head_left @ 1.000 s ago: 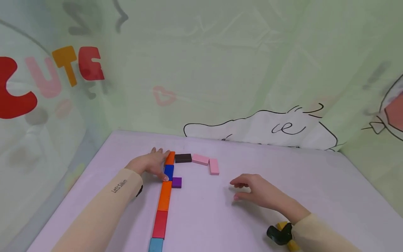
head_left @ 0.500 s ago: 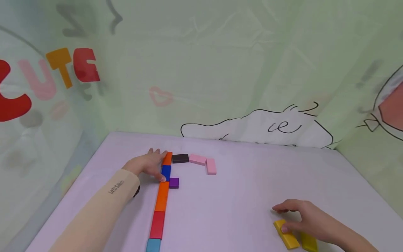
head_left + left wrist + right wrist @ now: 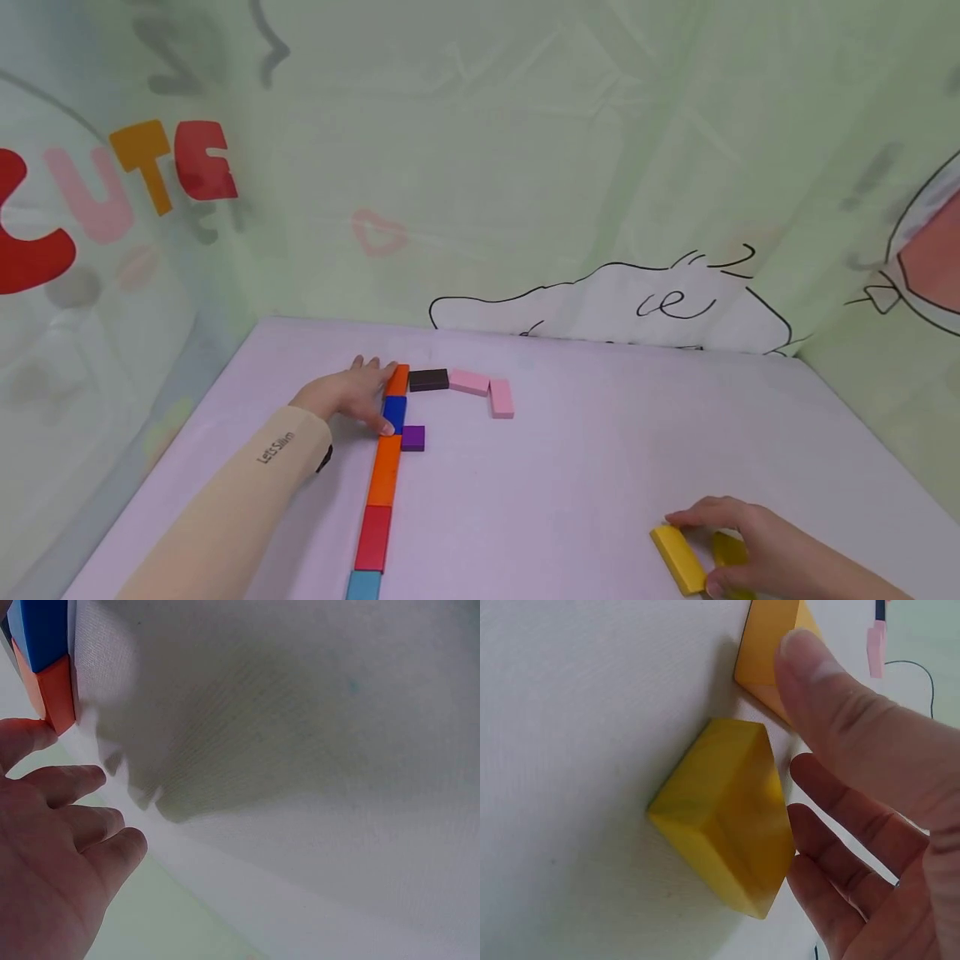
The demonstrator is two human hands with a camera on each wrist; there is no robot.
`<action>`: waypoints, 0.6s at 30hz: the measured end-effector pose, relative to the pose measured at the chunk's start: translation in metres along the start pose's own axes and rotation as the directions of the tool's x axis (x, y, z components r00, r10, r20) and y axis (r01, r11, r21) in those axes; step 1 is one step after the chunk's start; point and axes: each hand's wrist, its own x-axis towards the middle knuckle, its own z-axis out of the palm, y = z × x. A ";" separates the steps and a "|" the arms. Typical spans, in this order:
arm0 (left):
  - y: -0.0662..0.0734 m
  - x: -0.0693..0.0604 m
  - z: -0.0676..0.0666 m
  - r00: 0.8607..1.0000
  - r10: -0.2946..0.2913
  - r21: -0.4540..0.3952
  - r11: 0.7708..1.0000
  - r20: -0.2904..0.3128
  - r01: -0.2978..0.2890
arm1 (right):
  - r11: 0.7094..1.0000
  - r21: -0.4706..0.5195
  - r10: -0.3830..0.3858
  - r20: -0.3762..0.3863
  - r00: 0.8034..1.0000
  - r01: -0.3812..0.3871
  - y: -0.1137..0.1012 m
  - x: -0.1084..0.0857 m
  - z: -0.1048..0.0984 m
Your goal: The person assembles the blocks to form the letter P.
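In the head view my left hand [image 3: 347, 396] rests along the far left end of a row of blocks. Its index fingertip touches the far orange block [image 3: 397, 381], and its thumb tip lies by the near end of the blue block [image 3: 394, 413]. At the lower right, my right hand [image 3: 765, 546] pinches a bright yellow block [image 3: 677, 560] lengthwise, thumb at the near end and index finger at the far one. A darker yellow block [image 3: 720, 814] lies beside it, partly under the hand in the head view.
The row runs nearer with a long orange block [image 3: 385, 471], a red block [image 3: 373, 538] and a light blue block [image 3: 364, 586]. A purple block [image 3: 413, 438] abuts its right side. A black block [image 3: 429, 380] and two pink blocks [image 3: 469, 382] extend from its far end.
My right hand has moved right and nearer to the yellow blocks, and its thumb and index finger have come to the bright one's ends. My left hand stays put.
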 end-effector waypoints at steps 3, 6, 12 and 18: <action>0.000 0.000 0.000 1.000 -0.003 -0.001 1.000 -0.001 0.003 | 1.000 -0.012 -0.012 -0.003 1.000 0.012 -0.001 0.000 0.000; 0.001 0.000 0.000 1.000 -0.003 0.000 1.000 -0.004 0.003 | 1.000 0.001 0.005 0.003 1.000 -0.005 -0.001 0.001 0.000; 0.001 0.000 0.001 1.000 -0.002 -0.004 1.000 -0.002 0.002 | 0.999 0.032 0.013 0.022 1.000 -0.014 0.002 0.005 -0.001; 0.000 0.000 0.001 1.000 -0.009 0.002 1.000 0.001 0.009 | 0.983 -0.152 0.087 -0.114 0.990 -0.104 0.001 0.003 0.004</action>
